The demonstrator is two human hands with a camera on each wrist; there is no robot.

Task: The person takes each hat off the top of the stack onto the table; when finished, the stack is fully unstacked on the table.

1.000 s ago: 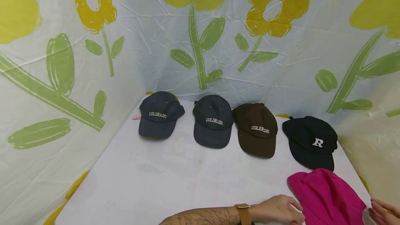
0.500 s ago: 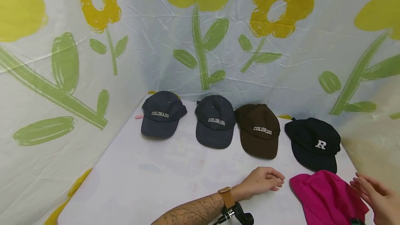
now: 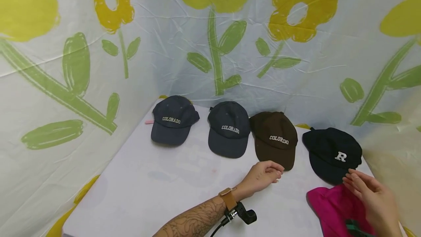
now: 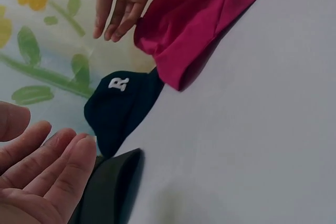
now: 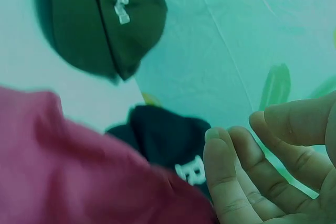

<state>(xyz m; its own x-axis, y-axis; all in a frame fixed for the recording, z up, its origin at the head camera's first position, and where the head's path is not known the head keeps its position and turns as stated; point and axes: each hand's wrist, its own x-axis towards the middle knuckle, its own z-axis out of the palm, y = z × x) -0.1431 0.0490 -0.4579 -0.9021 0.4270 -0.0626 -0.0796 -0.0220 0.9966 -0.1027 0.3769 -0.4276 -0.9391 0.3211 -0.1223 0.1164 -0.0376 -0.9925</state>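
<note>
My left hand (image 3: 261,176) hovers by the brim of a brown baseball cap (image 3: 275,134) lettered "COLORDO", its fingers loosely bent around nothing. My right hand (image 3: 375,196) is above a pink cap (image 3: 332,204), fingertips near the brim of a black cap (image 3: 333,153) with a white R. It holds nothing either; the right wrist view shows its fingers (image 5: 220,166) relaxed. Part of the pink cap is hidden behind the right hand and wrist. In the left wrist view the pink cap (image 4: 194,19) lies beyond the black cap (image 4: 121,103).
Two dark navy caps lettered "COLORADO", one at the far left (image 3: 174,120) and one beside the brown cap (image 3: 229,129), lie along the back of the white table (image 3: 158,193). A flower-printed cloth (image 3: 164,46) hangs behind and at the sides.
Both hands have left the sides of the pink cap. The left hand moved up and left toward the brown cap, the right hand up and left toward the black one. The view shifted slightly.
</note>
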